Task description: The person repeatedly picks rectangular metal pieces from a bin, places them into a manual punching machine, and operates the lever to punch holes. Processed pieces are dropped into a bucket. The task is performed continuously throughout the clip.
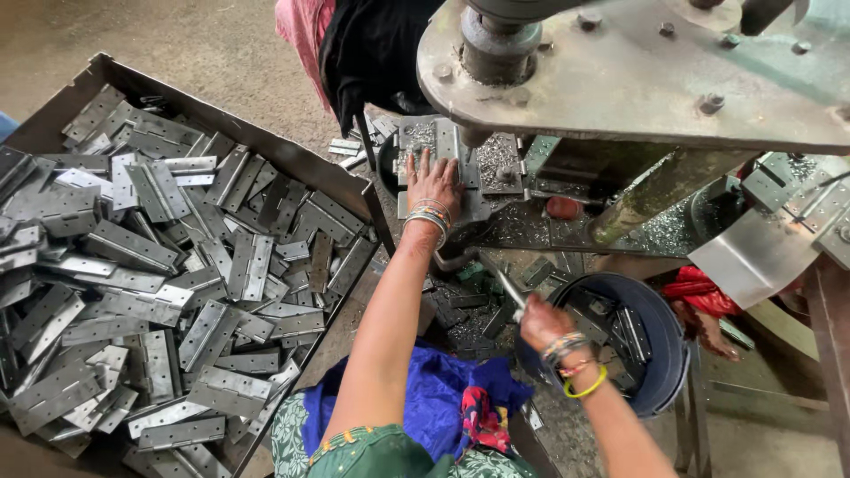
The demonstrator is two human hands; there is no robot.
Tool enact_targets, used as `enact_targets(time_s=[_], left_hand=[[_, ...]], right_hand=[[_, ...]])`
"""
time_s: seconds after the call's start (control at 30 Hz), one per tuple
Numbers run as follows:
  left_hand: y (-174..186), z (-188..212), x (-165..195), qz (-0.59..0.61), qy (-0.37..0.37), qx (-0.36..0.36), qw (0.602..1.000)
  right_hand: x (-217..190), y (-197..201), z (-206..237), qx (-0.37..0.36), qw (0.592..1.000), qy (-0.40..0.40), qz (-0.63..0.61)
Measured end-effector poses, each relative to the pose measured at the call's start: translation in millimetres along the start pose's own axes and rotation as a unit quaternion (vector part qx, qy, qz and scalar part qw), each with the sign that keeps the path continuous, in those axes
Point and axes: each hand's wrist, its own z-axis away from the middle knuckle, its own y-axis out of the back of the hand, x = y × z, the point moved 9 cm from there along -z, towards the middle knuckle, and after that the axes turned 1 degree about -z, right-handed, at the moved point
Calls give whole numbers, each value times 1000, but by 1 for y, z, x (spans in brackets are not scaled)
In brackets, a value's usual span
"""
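Head view, looking down over a blue cloth [434, 389] on the person's lap: nearest, the right hand [542, 323] is clenched around a slim metal handle or rod [507, 289] that slants up to the left, held just above the rim of a dark round tub [666, 341]. That tub holds only a few flat hinges [630, 329], lying loose on its bottom, so judging by it little finished work has gathered so far. To the left sits a big open metal tray [345, 181] heaped with grey hinges [168, 283], piled many deep and filling it nearly to the walls; by that heap, most of the stock looks yet to be handled. Farther off, the left hand [434, 183] lies flat, fingers spread, pressing on a metal piece on the die block [447, 159] of a press, under its heavy plate [620, 75]; whether a hinge sits beneath the palm cannot be told. Metal chips [500, 159] speckle the block beside the hand, and scraps litter the floor [460, 310] between press and tub.
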Motion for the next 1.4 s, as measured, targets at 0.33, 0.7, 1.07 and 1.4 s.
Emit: enact_targets(time_s=[0.33,0.7,1.07,1.4], left_hand=[[1,-13,-7,-16,2,-21,1000],[8,-47,-9,-67,7,-25,997],[25,31,20,-75,-14,-117,990],[24,132,59,33,-65,96,993]], right_hand=[[9,6,-3,-29,999,35,-21],[-23,-42,-23,-119,993,6,-3],[-14,67,3,93,995,13,12],[-26,84,37,164,986,23,-12]])
